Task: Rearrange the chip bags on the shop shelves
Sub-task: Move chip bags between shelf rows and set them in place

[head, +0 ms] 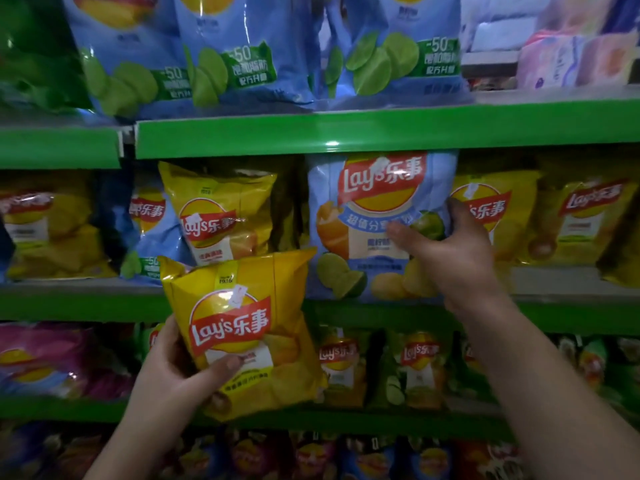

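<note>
My left hand [180, 368] grips a yellow Lay's chip bag [242, 327] by its lower left side, held upright in front of the middle shelf's edge. My right hand [450, 251] holds the right edge of a large light-blue Lay's bag [363, 230] that stands on the middle shelf [561, 299]; the thumb lies across its front and the fingers curl behind its edge. Another yellow bag [221, 213] stands on the shelf just above and behind the held one.
More yellow bags [581, 220] fill the middle shelf at right and far left [52, 230]. Light-blue lime bags [249, 53] line the top shelf [346, 133]. Green, purple and mixed bags sit on the lower shelves [419, 368]. Tissue packs [571, 57] sit upper right.
</note>
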A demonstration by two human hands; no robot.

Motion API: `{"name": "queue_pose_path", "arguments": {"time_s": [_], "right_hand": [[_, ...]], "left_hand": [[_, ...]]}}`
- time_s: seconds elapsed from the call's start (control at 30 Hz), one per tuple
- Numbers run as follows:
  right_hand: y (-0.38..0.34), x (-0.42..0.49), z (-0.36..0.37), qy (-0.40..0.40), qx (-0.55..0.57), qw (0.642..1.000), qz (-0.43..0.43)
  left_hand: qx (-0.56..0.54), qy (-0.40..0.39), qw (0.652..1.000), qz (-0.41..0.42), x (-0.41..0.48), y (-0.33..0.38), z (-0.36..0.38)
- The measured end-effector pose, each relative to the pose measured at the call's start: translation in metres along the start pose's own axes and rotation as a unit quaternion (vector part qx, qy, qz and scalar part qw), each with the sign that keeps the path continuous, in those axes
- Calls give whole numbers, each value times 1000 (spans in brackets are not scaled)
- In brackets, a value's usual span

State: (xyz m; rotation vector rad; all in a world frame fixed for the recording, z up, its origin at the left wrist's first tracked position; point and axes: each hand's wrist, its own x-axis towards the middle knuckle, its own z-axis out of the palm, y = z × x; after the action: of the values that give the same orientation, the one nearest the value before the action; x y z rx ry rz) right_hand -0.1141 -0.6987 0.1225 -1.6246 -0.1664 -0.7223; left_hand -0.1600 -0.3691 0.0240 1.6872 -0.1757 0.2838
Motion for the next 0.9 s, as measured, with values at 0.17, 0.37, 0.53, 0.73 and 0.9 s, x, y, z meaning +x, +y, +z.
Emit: {"name": "queue_pose_path", "arguments": {"time_s": [0.17, 0.37, 0.53, 0.73, 0.9], "right_hand": [[-2, -19, -40, -24, 50, 996, 76], [3, -56, -106, -10, 69, 990, 121], [1, -71, -126, 22, 68, 988, 136], [-8, -75, -116, 5, 46, 988, 146], [-16, -79, -105, -13, 45, 988, 150]], "left_hand": [[18, -4, 1000, 9, 8, 17, -6], [3, -58, 998, 25, 35, 44, 31], [-6, -86, 996, 39, 66, 62, 85], [-43, -91, 995, 10, 104, 78, 119], [-46, -101, 991, 70, 123, 85, 135]]}}
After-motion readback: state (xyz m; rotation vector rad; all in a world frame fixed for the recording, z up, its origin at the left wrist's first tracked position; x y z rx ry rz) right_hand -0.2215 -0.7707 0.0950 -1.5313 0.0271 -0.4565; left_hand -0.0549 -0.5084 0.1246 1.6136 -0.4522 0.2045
